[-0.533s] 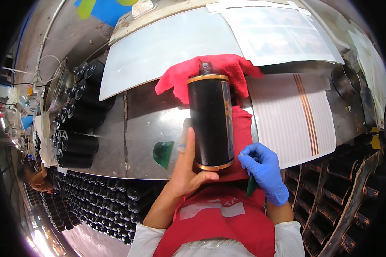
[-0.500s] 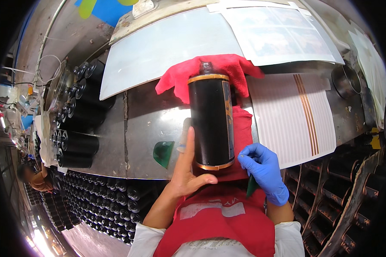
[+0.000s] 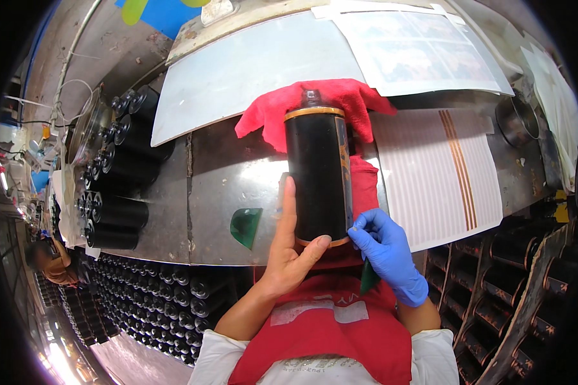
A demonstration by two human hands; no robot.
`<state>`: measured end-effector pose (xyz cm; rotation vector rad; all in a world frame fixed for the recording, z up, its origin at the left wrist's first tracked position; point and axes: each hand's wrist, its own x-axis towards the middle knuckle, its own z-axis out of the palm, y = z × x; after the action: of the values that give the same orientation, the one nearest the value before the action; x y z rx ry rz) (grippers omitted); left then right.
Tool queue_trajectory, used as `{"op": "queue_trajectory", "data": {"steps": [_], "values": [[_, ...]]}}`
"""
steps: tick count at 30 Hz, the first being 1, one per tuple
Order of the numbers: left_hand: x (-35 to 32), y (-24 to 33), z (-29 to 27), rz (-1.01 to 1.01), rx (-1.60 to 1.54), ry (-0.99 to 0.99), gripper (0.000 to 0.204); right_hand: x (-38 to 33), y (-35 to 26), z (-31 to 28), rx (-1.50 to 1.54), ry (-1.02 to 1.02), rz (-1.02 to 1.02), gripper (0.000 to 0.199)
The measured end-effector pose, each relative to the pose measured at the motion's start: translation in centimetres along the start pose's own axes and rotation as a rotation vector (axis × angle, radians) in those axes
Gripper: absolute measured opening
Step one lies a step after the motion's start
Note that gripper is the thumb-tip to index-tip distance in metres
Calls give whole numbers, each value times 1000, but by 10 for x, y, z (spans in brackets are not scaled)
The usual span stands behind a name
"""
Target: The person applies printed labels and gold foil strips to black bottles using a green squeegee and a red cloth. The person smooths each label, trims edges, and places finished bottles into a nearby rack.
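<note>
A black bottle-shaped vessel (image 3: 316, 176) with orange bands and a decorated strip down its right side lies on red cloth, neck pointing away. My bare left hand (image 3: 290, 253) grips its lower left side, fingers stretched along the wall and thumb against the base rim. A blue glove covers my right hand (image 3: 382, 250). Its thumb and forefinger pinch together at the vessel's lower right edge; anything tiny between them cannot be made out. From under that palm sticks a flat green scraper-like piece (image 3: 369, 277). Another green piece (image 3: 245, 227) rests on the metal table left of my left hand.
Red cloth (image 3: 263, 119) bunches behind the vessel. Striped sheets with brown lines (image 3: 430, 173) lie to the right, a pale board (image 3: 250, 77) at the back. Black vessels (image 3: 119, 218) stand at left; racks (image 3: 488, 282) fill the lower right. Another person (image 3: 54, 263) is at far left.
My right hand has moved up and left to the vessel's lower right edge. My left thumb has come up onto its base rim.
</note>
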<state>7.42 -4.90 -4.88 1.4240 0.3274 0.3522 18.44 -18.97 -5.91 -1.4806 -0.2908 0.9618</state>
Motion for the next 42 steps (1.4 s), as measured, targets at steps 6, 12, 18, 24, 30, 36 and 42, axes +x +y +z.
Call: {"op": "queue_trajectory", "data": {"steps": [6,12,18,24,30,36,42], "values": [[2,-4,-7,13,-148,-12,88,0,-1,-3,-3,-23,-6,12],[1,12,10,-46,-41,73,92,1,-2,-3,0,-33,-7,11],[2,9,7,56,300,40,105,20,10,-49,435,46,24,17],[6,15,7,215,563,18,109,-11,-7,-71,260,318,-58,36],[8,1,0,232,535,26,104,-49,-41,31,-464,102,-347,35],[5,24,1,282,793,12,104,-49,-5,-19,-308,423,-283,33],[23,20,-4,441,1033,-145,92,-39,-16,23,-307,179,-402,30]]}}
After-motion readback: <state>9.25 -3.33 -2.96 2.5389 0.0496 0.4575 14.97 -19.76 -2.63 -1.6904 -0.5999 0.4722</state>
